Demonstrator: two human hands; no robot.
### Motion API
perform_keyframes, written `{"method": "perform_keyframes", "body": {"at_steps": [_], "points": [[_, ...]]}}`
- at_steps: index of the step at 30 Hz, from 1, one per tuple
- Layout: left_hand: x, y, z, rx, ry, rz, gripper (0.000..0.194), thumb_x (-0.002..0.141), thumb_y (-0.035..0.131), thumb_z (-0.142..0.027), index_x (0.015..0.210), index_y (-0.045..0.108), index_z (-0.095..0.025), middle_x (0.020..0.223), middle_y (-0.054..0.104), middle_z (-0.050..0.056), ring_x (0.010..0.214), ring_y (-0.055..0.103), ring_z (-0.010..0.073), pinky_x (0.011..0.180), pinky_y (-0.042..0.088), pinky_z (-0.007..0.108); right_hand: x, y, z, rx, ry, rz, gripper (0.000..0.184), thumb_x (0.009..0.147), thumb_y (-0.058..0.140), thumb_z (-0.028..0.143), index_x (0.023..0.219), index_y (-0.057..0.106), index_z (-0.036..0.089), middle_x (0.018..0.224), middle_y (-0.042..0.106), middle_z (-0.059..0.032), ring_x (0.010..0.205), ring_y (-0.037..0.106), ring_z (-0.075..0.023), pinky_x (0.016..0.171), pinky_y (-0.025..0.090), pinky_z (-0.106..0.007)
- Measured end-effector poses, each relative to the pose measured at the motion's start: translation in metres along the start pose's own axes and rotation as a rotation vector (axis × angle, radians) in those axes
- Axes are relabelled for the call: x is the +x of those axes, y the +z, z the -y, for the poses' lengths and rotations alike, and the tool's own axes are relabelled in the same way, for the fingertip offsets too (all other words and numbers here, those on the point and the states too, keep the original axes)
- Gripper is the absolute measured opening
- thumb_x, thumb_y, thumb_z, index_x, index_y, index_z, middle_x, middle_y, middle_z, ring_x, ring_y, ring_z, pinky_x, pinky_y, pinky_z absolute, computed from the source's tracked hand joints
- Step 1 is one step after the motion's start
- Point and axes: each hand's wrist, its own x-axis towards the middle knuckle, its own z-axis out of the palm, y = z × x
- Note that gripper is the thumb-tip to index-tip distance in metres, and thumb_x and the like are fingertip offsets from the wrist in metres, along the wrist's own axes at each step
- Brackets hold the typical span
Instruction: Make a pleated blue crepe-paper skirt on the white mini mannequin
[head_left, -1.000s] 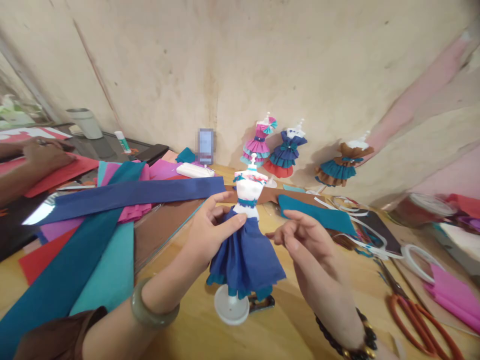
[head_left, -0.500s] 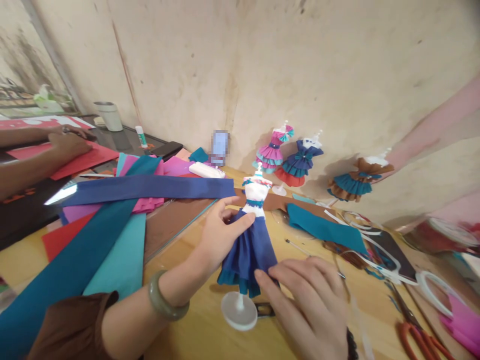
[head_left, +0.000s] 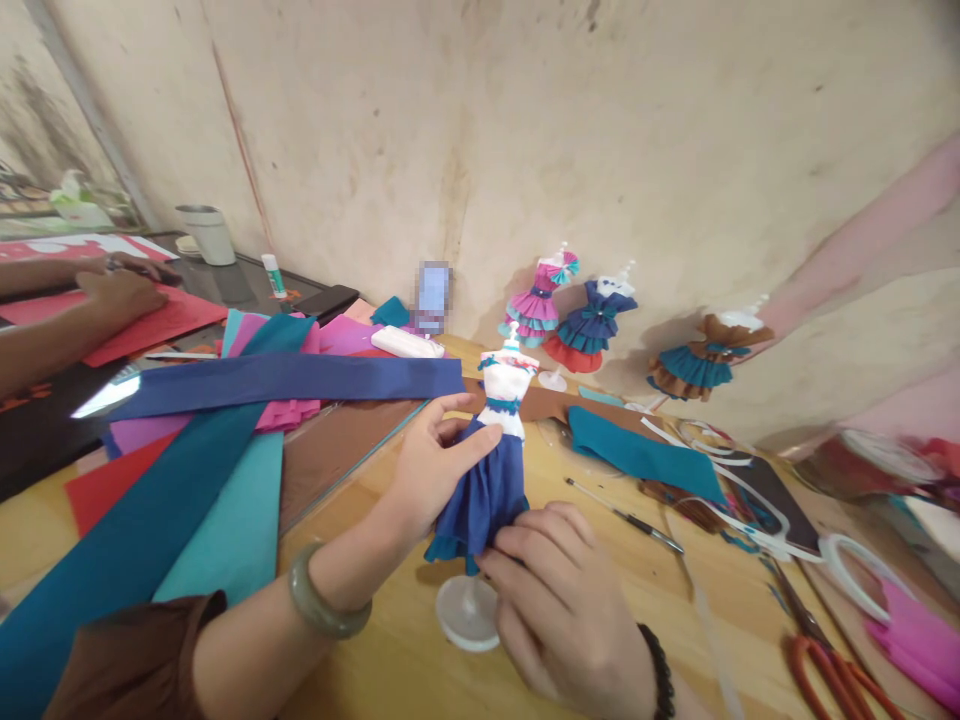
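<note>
The right hand (head_left: 562, 590) covers the lower side of the blue skirt (head_left: 484, 495), fingers curled at its edge; I can't tell whether they pinch it. The left hand (head_left: 435, 460) clasps the small mannequin (head_left: 508, 382) around the waist, thumb in front, the other fingers mostly hidden behind. The mannequin is upright between the hands at the wooden table (head_left: 360, 650), its round whitish base (head_left: 461, 612) partly covered by the right hand. The torso is white and smooth, with a teal waistband and coloured trim at the chest; the skirt hangs in soft gathers over a teal layer. Beyond, 3 figures (head_left: 596, 320) wear ruffled dresses. The orange-handled scissors (head_left: 841, 672) are cut off below.
</note>
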Motion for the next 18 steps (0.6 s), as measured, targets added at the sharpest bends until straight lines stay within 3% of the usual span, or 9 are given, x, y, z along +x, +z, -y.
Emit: {"method": "perform_keyframes", "body": {"at_steps": [3, 7, 11, 18], "points": [[-0.004, 0.001, 0.001, 0.096, 0.077, 0.033, 0.054, 0.071, 0.084, -0.035, 0.116, 0.059, -0.017, 0.083, 0.074, 0.003, 0.078, 0.071, 0.019, 0.075, 0.054, 0.032, 0.004, -0.007, -0.003, 0.197, 0.28, -0.162, 0.022, 0.087, 0.054, 0.008, 0.103, 0.06, 0.022, 0.085, 0.069, -0.0046, 0.076, 0.064, -0.0196, 0.068, 0.052, -0.036], [-0.013, 0.003, 0.0, 0.239, 0.146, 0.089, 0.057, 0.074, 0.082, -0.034, 0.124, 0.059, -0.019, 0.086, 0.076, 0.003, 0.086, 0.072, 0.0213, 0.082, 0.055, 0.033, 0.007, -0.011, -0.011, 0.222, 0.69, -0.365, 0.004, 0.093, 0.06, 0.022, 0.095, 0.061, 0.025, 0.078, 0.066, 0.0004, 0.072, 0.063, -0.016, 0.066, 0.052, -0.03], [-0.018, 0.004, 0.001, 0.368, 0.216, 0.086, 0.059, 0.075, 0.081, -0.035, 0.128, 0.06, -0.02, 0.084, 0.074, 0.002, 0.086, 0.071, 0.0209, 0.083, 0.054, 0.032, 0.009, -0.009, -0.016, 0.316, 0.8, -0.349, 0.004, 0.089, 0.067, 0.028, 0.091, 0.065, 0.024, 0.074, 0.066, 0.0017, 0.068, 0.063, -0.0152, 0.064, 0.052, -0.028], [-0.016, 0.001, 0.003, 0.443, 0.274, 0.157, 0.065, 0.077, 0.076, -0.033, 0.137, 0.052, -0.019, 0.102, 0.077, 0.008, 0.098, 0.072, 0.0249, 0.092, 0.054, 0.038, 0.008, -0.002, -0.012, 0.389, 0.886, -0.418, 0.004, 0.084, 0.07, 0.027, 0.086, 0.068, 0.023, 0.072, 0.068, 0.0019, 0.067, 0.064, -0.0133, 0.064, 0.053, -0.025]]}}
